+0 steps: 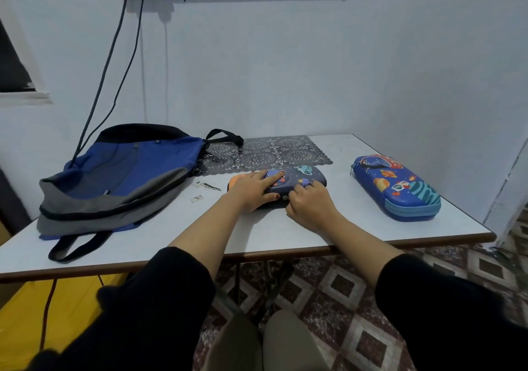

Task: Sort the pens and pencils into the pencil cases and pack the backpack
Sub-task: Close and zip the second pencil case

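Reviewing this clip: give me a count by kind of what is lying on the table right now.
Pencil cases: 2, dark case under both hands, blue case
Backpack: 1
Lace mat: 1
Small scraps: 2
Loose pens or pencils: 0 visible
Total: 6

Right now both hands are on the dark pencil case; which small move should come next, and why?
Probably pull the zipper shut with the right hand, while the left hand presses the dark pencil case flat. No loose pens show on the table, and the backpack waits.
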